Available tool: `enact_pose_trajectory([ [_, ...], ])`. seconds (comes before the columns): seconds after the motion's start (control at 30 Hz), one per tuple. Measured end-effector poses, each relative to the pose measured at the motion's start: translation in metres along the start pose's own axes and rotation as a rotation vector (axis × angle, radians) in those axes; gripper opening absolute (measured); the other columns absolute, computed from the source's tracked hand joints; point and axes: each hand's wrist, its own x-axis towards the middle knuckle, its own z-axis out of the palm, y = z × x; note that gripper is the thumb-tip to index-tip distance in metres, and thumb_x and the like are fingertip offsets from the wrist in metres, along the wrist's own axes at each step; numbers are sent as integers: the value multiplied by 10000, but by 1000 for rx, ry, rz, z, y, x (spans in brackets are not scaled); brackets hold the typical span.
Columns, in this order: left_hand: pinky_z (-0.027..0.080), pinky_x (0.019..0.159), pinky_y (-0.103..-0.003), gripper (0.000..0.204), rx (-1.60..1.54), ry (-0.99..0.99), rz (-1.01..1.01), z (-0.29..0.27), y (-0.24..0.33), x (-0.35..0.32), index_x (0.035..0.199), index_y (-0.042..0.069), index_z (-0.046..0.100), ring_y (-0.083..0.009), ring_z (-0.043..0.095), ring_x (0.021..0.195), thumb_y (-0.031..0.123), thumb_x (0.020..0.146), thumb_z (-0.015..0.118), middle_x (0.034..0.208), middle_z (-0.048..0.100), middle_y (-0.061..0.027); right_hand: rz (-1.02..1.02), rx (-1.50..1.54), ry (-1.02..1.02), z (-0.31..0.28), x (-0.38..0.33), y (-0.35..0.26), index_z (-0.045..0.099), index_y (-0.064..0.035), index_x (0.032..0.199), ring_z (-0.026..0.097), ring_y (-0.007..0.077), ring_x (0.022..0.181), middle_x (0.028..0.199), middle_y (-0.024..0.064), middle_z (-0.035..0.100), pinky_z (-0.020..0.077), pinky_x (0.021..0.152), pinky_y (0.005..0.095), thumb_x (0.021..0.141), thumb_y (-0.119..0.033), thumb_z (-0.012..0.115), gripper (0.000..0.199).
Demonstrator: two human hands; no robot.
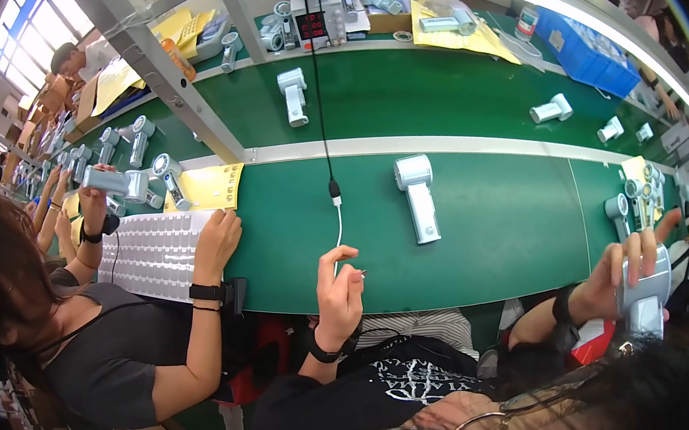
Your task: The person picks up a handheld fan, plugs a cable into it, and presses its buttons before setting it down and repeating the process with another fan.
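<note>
My left hand [339, 298] is raised over the near edge of the green bench, its fingers pinching the lower end of a thin white cable [340, 225]. That cable hangs from a black connector [334, 188] on a dark cord coming down from above. Off to the right, my right hand [629, 267] grips a pale blue handheld fan [645, 297], and my fingers cover part of its body. Another pale blue handheld fan [418, 199] lies on the bench between my hands, touched by neither.
At left a co-worker [115, 348] holds a fan over a white sheet of labels [155, 252]. A metal post [171, 82] rises from the bench divider. Fans lie on the far strip, near a meter with red digits [311, 27] and a blue crate [579, 48]. More fans [642, 188] stand at right.
</note>
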Motion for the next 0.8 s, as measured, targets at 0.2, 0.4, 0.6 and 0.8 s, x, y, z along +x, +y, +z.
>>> enact_pose_trajectory([
  [0.2, 413, 571, -288, 303, 66, -1, 41, 4, -2, 7, 717, -56, 516, -181, 517, 736, 106, 966, 452, 1110, 520, -155, -148, -282, 1, -20, -9, -11, 217, -8, 1394, 491, 249, 815, 888, 73, 469, 431, 712, 379, 621, -339, 845, 1049],
  [0.4, 446, 707, -356, 219, 193, -156, 147, 4, 0, 12, 722, -36, 527, -278, 552, 817, 69, 913, 505, 1073, 574, -159, 92, 342, -202, -2, 12, 2, 210, -24, 1417, 489, 240, 804, 913, 70, 449, 451, 832, 451, 626, -367, 836, 1064],
  [0.6, 441, 758, -377, 185, 115, -167, 131, 4, 1, 21, 730, -30, 536, -310, 553, 853, 59, 892, 522, 1044, 593, -149, 123, 54, -13, -29, 13, 33, 185, -27, 1441, 535, 214, 784, 943, 100, 504, 365, 1005, 571, 692, -313, 786, 1002],
  [0.8, 442, 747, -371, 183, 118, -190, 126, -6, 0, 22, 734, -28, 539, -303, 555, 839, 63, 891, 527, 1032, 604, -137, 351, -1443, 139, -159, 56, 170, 354, -13, 1246, 611, 232, 897, 1100, 162, 528, 490, 840, 295, 686, -233, 827, 765],
])
